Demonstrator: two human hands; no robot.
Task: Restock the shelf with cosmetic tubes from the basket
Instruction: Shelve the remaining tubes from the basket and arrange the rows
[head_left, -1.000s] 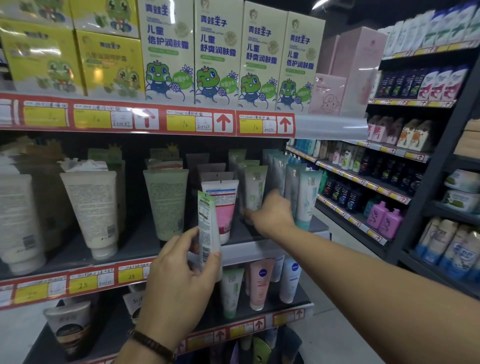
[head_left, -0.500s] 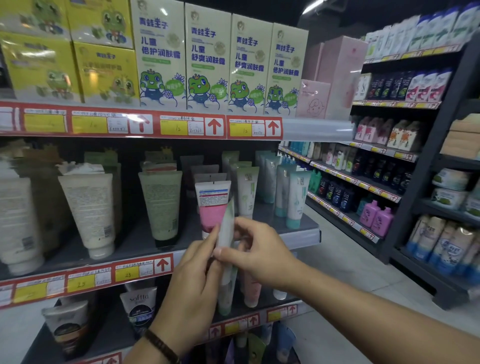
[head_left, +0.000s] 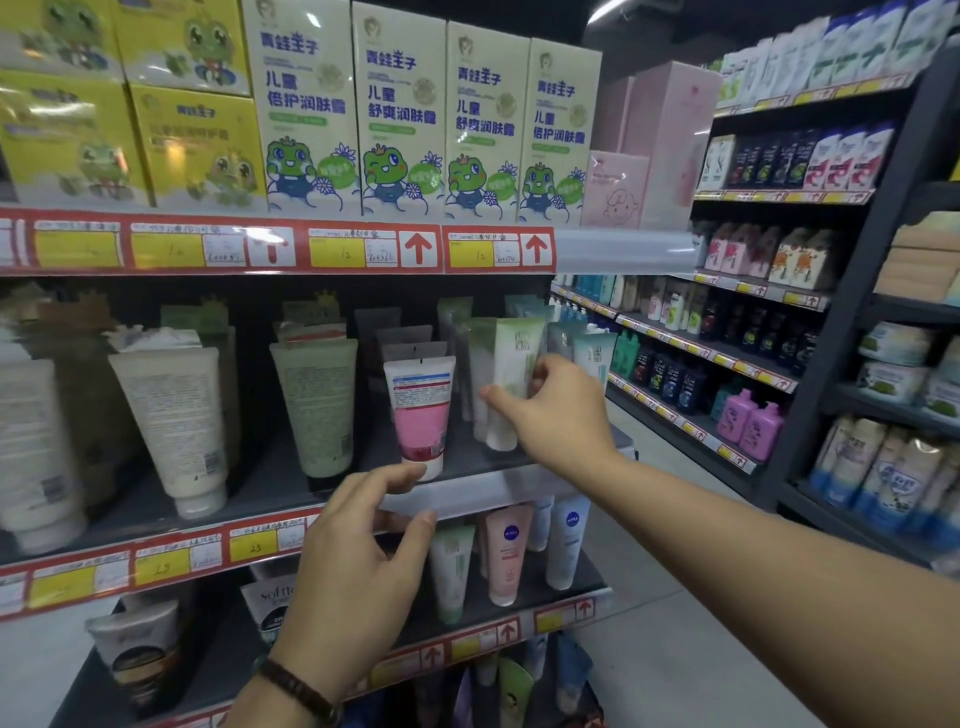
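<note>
Fingers (head_left: 543, 366) of the right hand (head_left: 563, 421) pinch a green-and-white tube (head_left: 514, 353). The thumb lies across its front and the other fingers curl round its right edge. The tube is held cap-down and roughly upright over the middle shelf (head_left: 498, 480); whether its cap touches the shelf board cannot be told.

Just behind and to the right of these fingers stand more pale tubes (head_left: 592, 353), also cap-down. Immediately left of the fingers, a pink-and-white tube (head_left: 421, 410) stands at the shelf's front edge. Farther left are a pale green tube (head_left: 317, 405) and then a white tube (head_left: 166, 415).

Below and left of the pinching fingers, the left hand (head_left: 358, 566) hangs in front of the shelf's clear front rail. Its fingers (head_left: 402, 475) are spread, loosely curved and hold nothing. Its index fingertip lies near the pink-and-white tube's cap. A dark bracelet (head_left: 298, 688) circles the wrist.

Below the right-hand fingers, a pink tube (head_left: 506, 551) stands on the lower shelf (head_left: 571, 605). Above them runs a red price strip (head_left: 363, 249), with frog-printed boxes (head_left: 400, 114) on top.
</note>
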